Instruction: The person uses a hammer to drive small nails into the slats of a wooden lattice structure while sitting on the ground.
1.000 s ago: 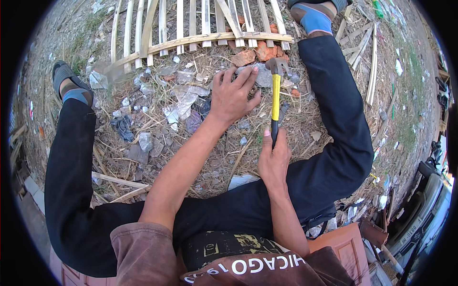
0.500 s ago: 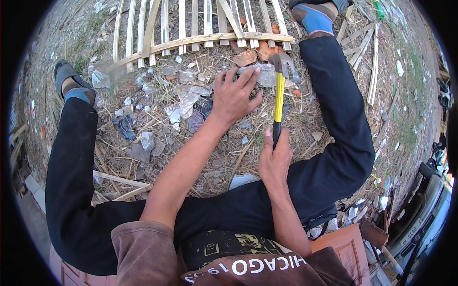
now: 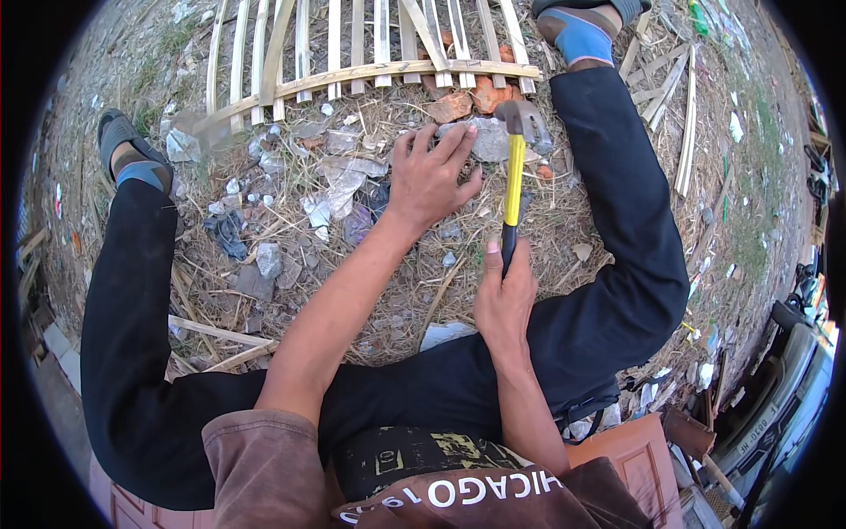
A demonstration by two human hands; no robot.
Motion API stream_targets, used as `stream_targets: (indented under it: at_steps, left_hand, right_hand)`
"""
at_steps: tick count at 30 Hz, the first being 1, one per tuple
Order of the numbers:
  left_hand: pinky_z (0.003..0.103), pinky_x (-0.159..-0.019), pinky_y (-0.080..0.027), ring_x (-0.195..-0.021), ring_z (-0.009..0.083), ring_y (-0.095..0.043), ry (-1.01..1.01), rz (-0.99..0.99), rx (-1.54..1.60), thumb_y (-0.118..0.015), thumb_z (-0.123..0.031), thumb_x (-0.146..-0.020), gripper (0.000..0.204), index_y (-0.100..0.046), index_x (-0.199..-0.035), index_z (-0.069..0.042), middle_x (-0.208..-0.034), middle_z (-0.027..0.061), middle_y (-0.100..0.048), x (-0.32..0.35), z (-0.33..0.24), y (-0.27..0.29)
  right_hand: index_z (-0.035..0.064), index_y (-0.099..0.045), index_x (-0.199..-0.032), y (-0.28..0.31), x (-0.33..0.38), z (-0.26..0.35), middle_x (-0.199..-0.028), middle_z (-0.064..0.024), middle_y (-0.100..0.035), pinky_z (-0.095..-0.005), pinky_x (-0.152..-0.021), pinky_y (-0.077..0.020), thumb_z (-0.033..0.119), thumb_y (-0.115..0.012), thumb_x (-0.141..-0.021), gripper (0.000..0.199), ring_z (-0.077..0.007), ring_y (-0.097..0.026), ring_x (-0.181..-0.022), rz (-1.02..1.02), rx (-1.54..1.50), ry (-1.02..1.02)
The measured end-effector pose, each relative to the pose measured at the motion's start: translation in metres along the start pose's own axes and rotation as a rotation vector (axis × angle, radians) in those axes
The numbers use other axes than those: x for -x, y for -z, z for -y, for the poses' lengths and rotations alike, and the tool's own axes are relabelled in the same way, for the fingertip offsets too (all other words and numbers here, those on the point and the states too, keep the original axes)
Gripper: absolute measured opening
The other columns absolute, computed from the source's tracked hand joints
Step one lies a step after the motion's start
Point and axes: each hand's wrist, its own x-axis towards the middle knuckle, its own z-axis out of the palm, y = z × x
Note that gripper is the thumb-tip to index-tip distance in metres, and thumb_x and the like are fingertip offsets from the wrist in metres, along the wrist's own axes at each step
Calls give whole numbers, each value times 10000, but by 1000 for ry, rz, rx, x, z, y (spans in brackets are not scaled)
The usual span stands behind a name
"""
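Note:
I sit on the ground with my legs in black trousers spread apart. My right hand [image 3: 504, 295] grips the black-and-yellow handle of a hammer [image 3: 514, 181], whose metal head is raised over a grey stone [image 3: 487, 141]. My left hand [image 3: 429, 176] reaches forward with fingers spread, its fingertips resting on the left side of that grey stone. Pieces of reddish brick [image 3: 451, 108] lie just beyond the stone.
A panel of bamboo slats [image 3: 352, 62] lies on the ground ahead, between my feet. Dry straw, small stones and scraps of plastic litter [image 3: 339, 181] cover the ground. Loose sticks [image 3: 683, 132] lie to the right, and an orange wooden board [image 3: 630, 454] is beside my right hip.
The hammer has shifted slightly, its head staying over the stone. My left hand has kept its place on the stone.

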Motion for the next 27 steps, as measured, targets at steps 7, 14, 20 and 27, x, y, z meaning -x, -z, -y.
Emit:
stream_targets:
  at_steps: [7, 14, 20, 27]
  left_hand:
    - [419, -967, -395, -1121, 242, -555, 8, 7, 5, -743, -358, -779, 531, -682, -1231, -86, -1222, 30, -612, 1, 0, 0]
    - [418, -961, -405, -1130, 253, -558, 9, -8, 44, -756, -334, -781, 508, -686, -1228, -103, -1222, 33, -617, 3, 2, 3]
    - [422, -957, -416, -1122, 257, -567, -9, -22, 61, -763, -331, -780, 498, -694, -1219, -108, -1208, 39, -626, 2, 3, 0]
    - [423, -957, -414, -1120, 254, -570, -7, -25, 36, -754, -336, -784, 489, -697, -1214, -111, -1205, 34, -626, 4, 3, 1]
  right_hand:
    - [15, -473, -1001, -4, 2, -6, -627, -187, -508, -481, -559, -392, 253, -516, -1049, 246, -386, -552, -573, 60, 0, -72]
    - [16, -464, -985, 7, -5, 12, -627, -199, -536, -504, -547, -397, 247, -521, -1046, 246, -428, -565, -566, -40, -40, -6]
    - [20, -459, -972, 5, -5, -3, -623, -211, -531, -521, -545, -386, 253, -505, -1051, 251, -440, -562, -568, 27, 34, -48]
    - [23, -460, -991, 6, -2, 4, -622, -232, -542, -538, -547, -385, 235, -505, -1046, 224, -474, -572, -590, 65, 17, -40]
